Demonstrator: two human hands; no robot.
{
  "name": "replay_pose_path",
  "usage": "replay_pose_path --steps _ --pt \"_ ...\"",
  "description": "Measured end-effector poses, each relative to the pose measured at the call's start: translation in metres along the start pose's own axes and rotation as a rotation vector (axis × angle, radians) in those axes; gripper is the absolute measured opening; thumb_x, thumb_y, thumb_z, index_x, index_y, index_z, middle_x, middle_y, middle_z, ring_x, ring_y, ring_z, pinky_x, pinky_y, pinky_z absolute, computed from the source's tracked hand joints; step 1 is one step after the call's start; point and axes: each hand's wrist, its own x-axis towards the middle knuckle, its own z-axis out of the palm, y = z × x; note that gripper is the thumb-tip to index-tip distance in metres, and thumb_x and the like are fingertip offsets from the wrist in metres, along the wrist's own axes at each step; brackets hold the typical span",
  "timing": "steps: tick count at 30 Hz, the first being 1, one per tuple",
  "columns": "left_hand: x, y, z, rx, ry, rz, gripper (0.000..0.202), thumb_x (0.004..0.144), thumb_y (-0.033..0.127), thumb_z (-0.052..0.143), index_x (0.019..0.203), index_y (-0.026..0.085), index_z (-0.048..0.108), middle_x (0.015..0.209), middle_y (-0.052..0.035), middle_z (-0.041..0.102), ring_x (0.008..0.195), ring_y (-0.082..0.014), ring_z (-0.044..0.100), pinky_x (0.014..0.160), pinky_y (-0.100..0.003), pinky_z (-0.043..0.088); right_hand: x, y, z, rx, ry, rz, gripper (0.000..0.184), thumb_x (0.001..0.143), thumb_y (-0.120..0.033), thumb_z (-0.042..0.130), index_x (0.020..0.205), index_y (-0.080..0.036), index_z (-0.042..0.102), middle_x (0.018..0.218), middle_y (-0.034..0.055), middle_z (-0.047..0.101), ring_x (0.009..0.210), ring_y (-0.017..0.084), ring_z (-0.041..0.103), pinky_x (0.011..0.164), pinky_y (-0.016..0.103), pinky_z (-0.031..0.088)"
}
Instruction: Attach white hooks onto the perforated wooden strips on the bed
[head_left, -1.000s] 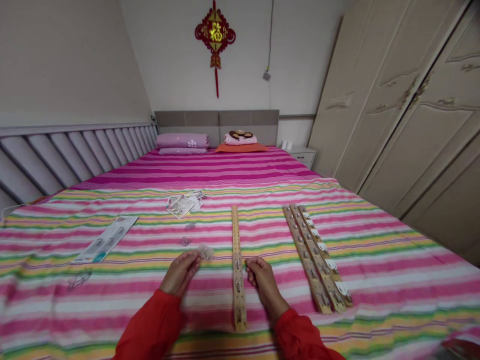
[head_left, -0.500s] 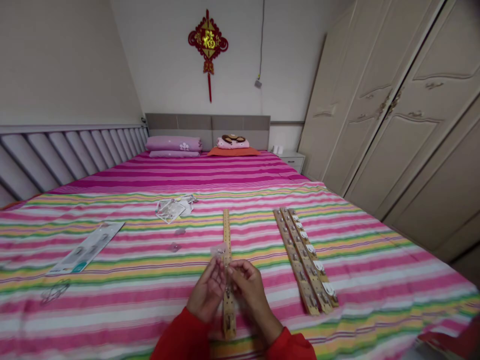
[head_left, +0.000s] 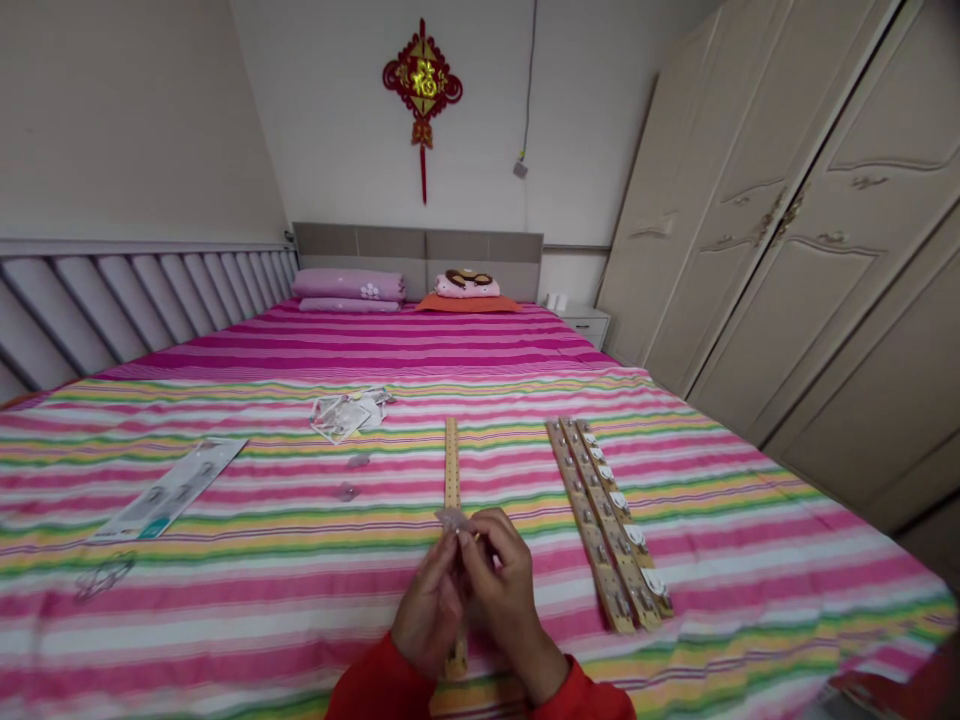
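One head view only: two bare hands, left hand (head_left: 429,618) and right hand (head_left: 507,600), together near 6 o'clock in red sleeves (head_left: 379,682), over a narrow wooden strip (head_left: 451,480) lying lengthwise on a striped bedsheet (head_left: 225,610); a small clear plastic piece (head_left: 452,519) at the fingertips, raised above the strip at about 12 o'clock from the hands; left hand's fingers closed on it, grasping; right hand's fingers curled in beside it, the exact hold there hidden, so no telling; best handling, by the look of it, a light fingertip pinch, wrists steady and hands low over the strip, since so small and slick a piece could easily slip; at 1 to 2 o'clock, three more strips (head_left: 604,520), white discs (head_left: 634,535) along one; at 10 o'clock, a printed card (head_left: 169,490); at 11 o'clock, crumpled clear wrappers (head_left: 341,417).
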Motion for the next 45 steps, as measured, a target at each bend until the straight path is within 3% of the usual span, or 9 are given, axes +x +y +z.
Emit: replay_pose_path --steps 3,5,7,9,13,16,19,30,45 --pt "-0.002 0.008 -0.001 0.195 -0.026 0.083 0.028 0.066 0.031 0.077 0.086 0.015 0.069 0.088 -0.0066 0.072 0.084 -0.0189 0.067 0.074 -0.027 0.051 0.006 -0.007 -0.01 -0.185 -0.149 -0.237 0.018 0.086 -0.015 0.05 0.094 -0.02 0.065 0.084 0.007 0.062 0.08 0.018 0.059 0.068 0.03 0.048" --pt "-0.001 0.018 -0.005 0.344 0.046 0.175 0.036 0.065 0.038 0.077 0.092 0.016 0.07 0.096 -0.0077 0.071 0.09 -0.0196 0.065 0.072 -0.025 0.05 0.01 -0.005 -0.016 -0.238 -0.184 -0.253 0.018 0.087 -0.014 0.048 0.094 -0.02 0.064 0.084 0.007 0.062 0.078 0.018 0.058 0.066 0.029 0.047" --pt "0.003 0.03 -0.008 0.514 0.12 0.263 0.041 0.067 0.044 0.073 0.099 0.019 0.069 0.107 -0.0073 0.07 0.098 -0.0199 0.063 0.074 -0.024 0.049 0.012 0.002 -0.02 -0.231 -0.178 -0.179 0.014 0.086 -0.017 0.049 0.085 -0.019 0.063 0.08 0.0055 0.06 0.072 0.016 0.055 0.062 0.027 0.044" --pt "0.008 0.041 -0.01 0.698 0.117 0.338 0.041 0.069 0.045 0.071 0.101 0.02 0.07 0.108 -0.0063 0.07 0.1 -0.0199 0.062 0.079 -0.025 0.049 0.013 0.012 -0.021 -0.156 -0.185 -0.041 0.012 0.084 -0.022 0.053 0.075 -0.019 0.06 0.073 0.0023 0.058 0.063 0.013 0.051 0.055 0.024 0.04" --pt "0.019 0.054 -0.006 0.934 0.01 0.402 0.031 0.064 0.04 0.073 0.085 0.017 0.073 0.084 -0.0052 0.073 0.082 -0.0193 0.064 0.077 -0.029 0.05 0.016 0.033 -0.017 0.151 -0.225 0.347 0.019 0.077 -0.036 0.061 0.069 -0.019 0.056 0.05 -0.006 0.048 0.043 0.009 0.042 0.043 0.021 0.032" --pt "0.03 0.057 -0.003 0.94 0.001 0.371 0.03 0.06 0.04 0.074 0.076 0.016 0.071 0.074 -0.0041 0.072 0.073 -0.0179 0.064 0.069 -0.028 0.051 0.022 0.048 -0.013 0.325 -0.192 0.552 0.026 0.07 -0.042 0.068 0.069 -0.018 0.057 0.042 -0.0063 0.052 0.035 0.008 0.042 0.039 0.02 0.031" --pt "0.044 0.057 -0.004 0.904 0.03 0.333 0.032 0.055 0.041 0.075 0.072 0.015 0.068 0.069 -0.0027 0.07 0.066 -0.0154 0.062 0.063 -0.026 0.049 0.029 0.061 -0.008 0.422 -0.093 0.628 0.03 0.059 -0.04 0.076 0.072 -0.017 0.061 0.043 -0.0042 0.058 0.036 0.009 0.046 0.039 0.02 0.034" --pt "0.104 0.053 -0.019 0.898 0.134 0.301 0.028 0.045 0.037 0.074 0.058 0.016 0.062 0.048 0.0042 0.056 0.048 -0.0093 0.05 0.053 -0.023 0.041 0.042 0.101 0.01 0.399 0.068 0.689 0.019 0.054 -0.029 0.076 0.062 -0.015 0.066 0.047 -0.0014 0.061 0.042 0.01 0.053 0.044 0.022 0.042" --pt "0.122 0.043 -0.04 0.999 0.221 0.296 0.021 0.048 0.035 0.068 0.054 0.017 0.061 0.047 0.0037 0.056 0.05 -0.0116 0.05 0.052 -0.025 0.039 0.039 0.127 0.017 0.293 0.11 0.705 0.016 0.053 -0.028 0.07 0.061 -0.017 0.062 0.046 -0.0047 0.058 0.037 0.009 0.048 0.038 0.02 0.036"
